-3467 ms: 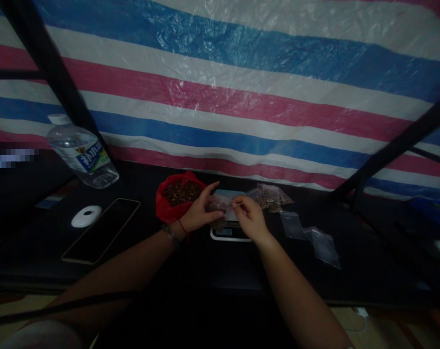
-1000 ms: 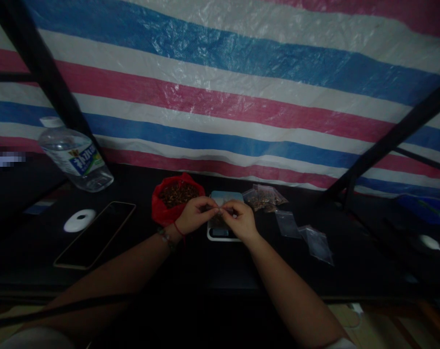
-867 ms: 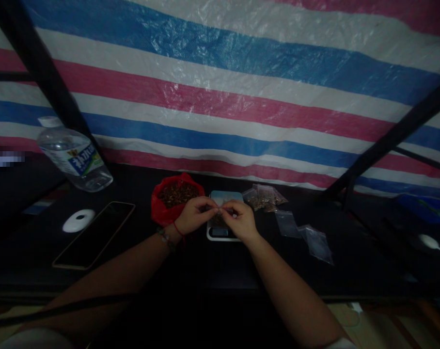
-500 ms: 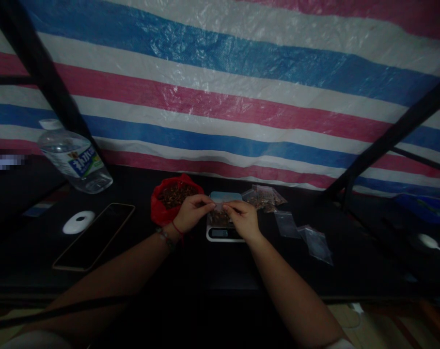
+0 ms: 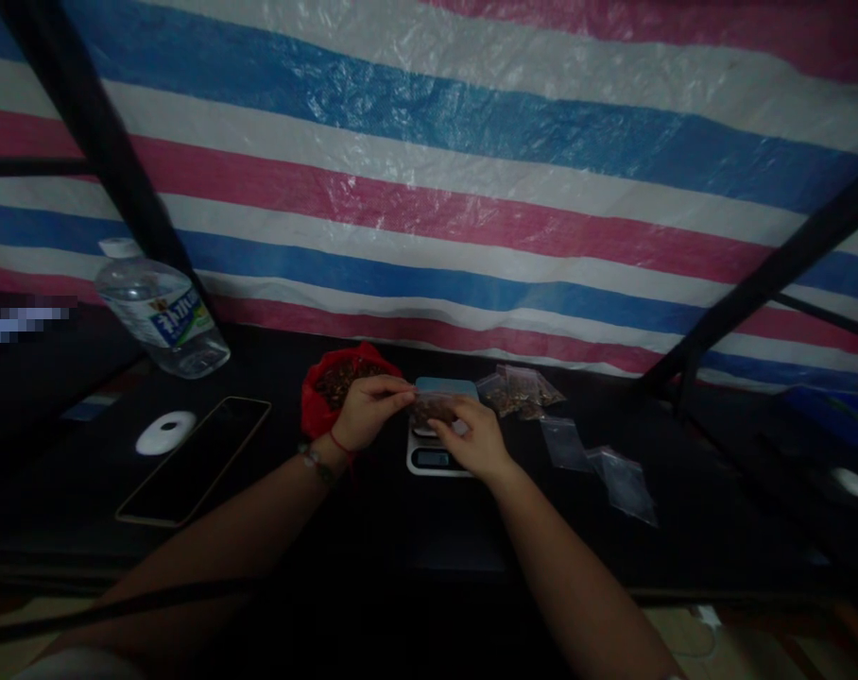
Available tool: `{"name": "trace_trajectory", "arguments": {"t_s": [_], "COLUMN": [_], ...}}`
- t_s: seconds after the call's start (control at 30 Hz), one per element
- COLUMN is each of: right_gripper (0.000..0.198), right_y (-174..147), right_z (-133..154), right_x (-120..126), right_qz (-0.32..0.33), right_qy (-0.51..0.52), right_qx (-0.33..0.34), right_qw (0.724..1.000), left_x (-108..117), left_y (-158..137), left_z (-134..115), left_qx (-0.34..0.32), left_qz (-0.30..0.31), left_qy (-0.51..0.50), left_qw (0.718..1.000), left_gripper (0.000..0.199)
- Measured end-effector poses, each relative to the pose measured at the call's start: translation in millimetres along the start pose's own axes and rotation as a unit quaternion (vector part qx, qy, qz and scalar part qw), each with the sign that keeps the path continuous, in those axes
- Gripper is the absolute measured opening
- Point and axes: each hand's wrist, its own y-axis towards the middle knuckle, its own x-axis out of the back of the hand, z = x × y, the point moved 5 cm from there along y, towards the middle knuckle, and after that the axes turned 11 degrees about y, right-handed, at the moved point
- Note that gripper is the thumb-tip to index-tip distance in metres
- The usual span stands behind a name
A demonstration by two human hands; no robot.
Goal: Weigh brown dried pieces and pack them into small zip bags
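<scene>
My left hand (image 5: 370,412) pinches the top left corner of a small zip bag (image 5: 429,410) with brown bits inside. On its other side my right hand (image 5: 477,436) grips the same bag, thumb in front and fingers behind. The bag hangs just above a kitchen scale (image 5: 418,467), whose small display faces me; I cannot read it. Left of the scale, partly behind my left hand, stands an open red bag (image 5: 316,399) full of brown dried pieces. Several filled zip bags (image 5: 521,387) lie in a pile right of the scale.
Flat zip bags (image 5: 624,484) lie on the black table at right, with another bag (image 5: 565,444) beside them. At left are a phone (image 5: 195,461), a white oval object (image 5: 166,433) and a large plastic bottle (image 5: 163,312). Black posts and a striped sheet (image 5: 429,208) stand behind.
The zip bag has risen from the scale and tilted. My right hand has shifted from pinching its top edge to holding its filled side. The view has moved slightly left.
</scene>
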Motion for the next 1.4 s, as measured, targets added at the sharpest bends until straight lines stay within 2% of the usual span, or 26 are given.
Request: {"name": "trace_trajectory", "arguments": {"t_s": [0.07,0.13,0.2,0.27,0.33,0.43,0.5,0.6,0.67,0.73,0.77,0.83,0.93,1.03,1.1,1.17,1.27,1.4], "right_gripper": [0.019,0.034,0.052,0.060,0.061,0.054,0.046,0.043,0.046,0.052,0.055,0.053,0.043,0.037,0.037,0.041,0.047,0.031], "right_y": [1.8,2.2,0.4,-1.8,-3.6,-2.4,-0.5,6.4,10.1,10.1,9.4,7.5,5.5,5.7,7.6,12.0,26.0,56.0], "right_z": [-10.1,-25.1,-42.0,-59.3,-76.5,-95.1,-98.7,-90.4,-79.6,-71.6,-69.9,-70.0,-73.4,-71.0,-63.1,-51.2,-32.7,-18.7], "right_x": [9.1,28.5,52.8,76.8,97.3,111.4,108.2,80.4,53.4,31.2,23.3,13.0,6.9,6.3,5.6,0.7,-17.6,-58.6], "right_qz": [-0.051,-0.157,-0.264,-0.334,-0.355,-0.289,-0.249,-0.157,-0.062,0.012,0.037,0.069,0.088,0.074,0.057,0.055,0.088,0.189], "right_qy": [0.004,0.019,0.024,-0.005,-0.069,-0.202,-0.248,-0.212,-0.174,-0.156,-0.153,-0.148,-0.141,-0.134,-0.121,-0.095,-0.058,-0.096], "right_qx": [-0.019,-0.045,-0.070,-0.109,-0.171,-0.239,-0.233,-0.154,-0.090,-0.059,-0.056,-0.060,-0.064,-0.062,-0.054,-0.039,-0.022,-0.007], "right_qw": [0.999,0.986,0.962,0.936,0.917,0.905,0.907,0.952,0.979,0.986,0.986,0.985,0.984,0.986,0.989,0.993,0.994,0.977], "left_x": [9.7,26.9,49.9,70.9,85.8,97.6,101.8,106.1,109.0,111.2,111.1,109.0,106.7,103.6,101.3,102.1,106.2,107.4], "left_y": [5.1,13.4,23.8,33.8,40.4,43.6,43.0,40.5,38.2,35.5,34.9,36.4,37.7,34.6,33.2,32.6,32.5,31.9], "left_z": [-5.1,-6.7,-3.0,8.4,23.2,38.2,42.5,54.9,70.5,83.8,86.9,85.2,76.0,79.7,87.8,98.4,112.9,122.7], "left_qx": [-0.026,-0.050,-0.063,-0.037,0.010,0.052,0.050,0.075,0.143,0.210,0.222,0.195,0.135,0.133,0.138,0.160,0.204,0.249], "left_qz": [0.012,0.021,0.012,0.026,0.055,0.050,0.011,-0.003,0.038,0.088,0.106,0.105,0.030,-0.026,-0.049,-0.082,-0.116,-0.088], "left_qy": [0.058,0.162,0.288,0.390,0.447,0.497,0.519,0.532,0.534,0.536,0.535,0.524,0.466,0.342,0.256,0.196,0.163,0.178], "left_qw": [0.998,0.985,0.955,0.920,0.893,0.865,0.853,0.844,0.833,0.813,0.808,0.823,0.874,0.930,0.955,0.964,0.958,0.948], "left_gripper": [0.027,0.028,0.029,0.034,0.036,0.036,0.036,0.044,0.053,0.053,0.049,0.042,0.040,0.046,0.049,0.048,0.045,0.050]}}
